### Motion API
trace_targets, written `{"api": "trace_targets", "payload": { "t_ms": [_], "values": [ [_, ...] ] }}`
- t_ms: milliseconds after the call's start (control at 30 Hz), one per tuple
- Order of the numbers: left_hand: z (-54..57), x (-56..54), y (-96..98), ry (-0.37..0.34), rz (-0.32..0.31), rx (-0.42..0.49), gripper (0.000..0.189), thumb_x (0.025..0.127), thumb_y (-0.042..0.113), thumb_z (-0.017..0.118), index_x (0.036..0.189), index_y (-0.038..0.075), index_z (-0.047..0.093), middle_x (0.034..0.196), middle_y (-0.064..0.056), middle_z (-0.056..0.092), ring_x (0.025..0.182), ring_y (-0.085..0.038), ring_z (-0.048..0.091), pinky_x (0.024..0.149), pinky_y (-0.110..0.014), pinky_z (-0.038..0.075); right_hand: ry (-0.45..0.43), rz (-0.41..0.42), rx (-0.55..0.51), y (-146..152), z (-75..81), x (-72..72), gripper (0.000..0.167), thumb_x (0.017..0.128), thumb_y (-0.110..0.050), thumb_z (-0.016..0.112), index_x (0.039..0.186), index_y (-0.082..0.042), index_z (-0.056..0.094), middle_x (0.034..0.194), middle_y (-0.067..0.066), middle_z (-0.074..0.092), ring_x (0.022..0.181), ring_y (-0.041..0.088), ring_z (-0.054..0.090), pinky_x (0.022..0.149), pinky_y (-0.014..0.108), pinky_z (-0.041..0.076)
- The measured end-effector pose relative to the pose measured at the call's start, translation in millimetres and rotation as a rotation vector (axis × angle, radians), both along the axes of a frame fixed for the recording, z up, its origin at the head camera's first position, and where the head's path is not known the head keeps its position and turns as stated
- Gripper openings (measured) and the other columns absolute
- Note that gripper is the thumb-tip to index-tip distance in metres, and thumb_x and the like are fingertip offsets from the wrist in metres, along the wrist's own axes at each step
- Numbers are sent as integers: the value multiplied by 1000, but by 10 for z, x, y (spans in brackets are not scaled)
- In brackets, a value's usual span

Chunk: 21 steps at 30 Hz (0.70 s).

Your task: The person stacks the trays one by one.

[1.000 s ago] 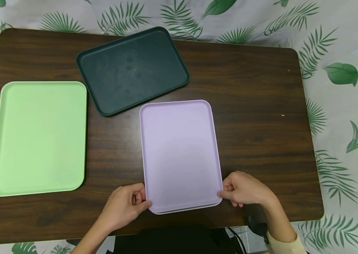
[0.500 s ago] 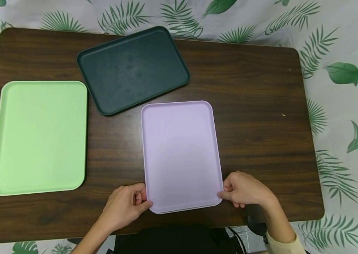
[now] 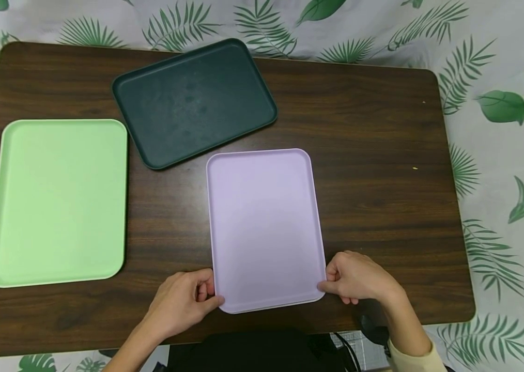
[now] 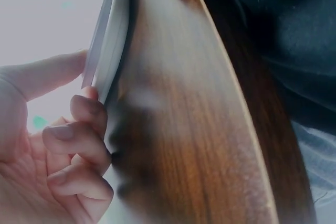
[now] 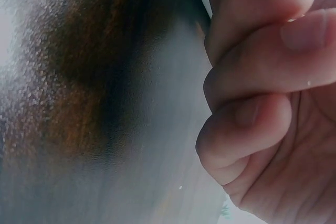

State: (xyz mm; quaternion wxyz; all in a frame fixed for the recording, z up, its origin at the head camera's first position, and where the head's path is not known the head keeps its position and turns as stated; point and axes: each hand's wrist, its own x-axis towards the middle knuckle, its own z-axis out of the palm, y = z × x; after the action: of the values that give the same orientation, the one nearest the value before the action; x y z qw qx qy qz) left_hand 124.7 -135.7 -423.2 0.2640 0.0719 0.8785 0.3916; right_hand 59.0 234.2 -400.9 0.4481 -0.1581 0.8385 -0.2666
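A light purple rectangular tray [image 3: 264, 227] lies at the near middle of the table. Its near left corner is gripped by my left hand [image 3: 180, 302], thumb on the rim and the other fingers curled at the side. My right hand [image 3: 361, 276] pinches the near right corner in the same way. Below the purple rim [image 4: 98, 40], the left wrist view shows a second, whitish tray edge [image 4: 115, 38], and both lie between thumb and fingers there. In the head view only a thin pale strip of it shows along the near side.
A light green tray [image 3: 59, 201] lies at the left of the brown wooden table [image 3: 373, 155]. At the back, a dark green tray [image 3: 197, 103] sits at an angle. Leaf-patterned cloth [image 3: 499, 206] surrounds the table, and its near edge runs just below the hands.
The purple tray has shifted slightly towards the person and to the right, and the pale strip under its near edge has narrowed. Both hands keep their hold at the corners.
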Motion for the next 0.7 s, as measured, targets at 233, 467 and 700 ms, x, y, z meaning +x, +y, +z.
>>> {"api": "trace_targets", "payload": {
  "t_ms": [233,467,700],
  "values": [
    [1,-13,-7,-8,-27,-29,35,77,35,83,67,33,50,55,19,44,47,-1,41,47,-22,33,-10,-14,8,1,12,-2,40,87,-32,73,53,-19,56,41,-10,51,33,9,51,54,26,48],
    [5,-29,-23,-10,-53,-40,35,77,38,83,68,32,50,55,19,44,48,-1,41,47,-23,34,-2,-15,23,6,15,-5,42,87,-37,74,52,-22,55,41,-10,51,33,9,51,54,26,48],
    [14,-52,-44,-16,-65,-16,34,79,38,82,68,31,50,55,18,45,48,-1,42,47,-23,35,-11,3,39,32,11,-26,43,89,-43,70,54,-21,56,42,-10,52,35,8,52,48,28,46]
  ]
}}
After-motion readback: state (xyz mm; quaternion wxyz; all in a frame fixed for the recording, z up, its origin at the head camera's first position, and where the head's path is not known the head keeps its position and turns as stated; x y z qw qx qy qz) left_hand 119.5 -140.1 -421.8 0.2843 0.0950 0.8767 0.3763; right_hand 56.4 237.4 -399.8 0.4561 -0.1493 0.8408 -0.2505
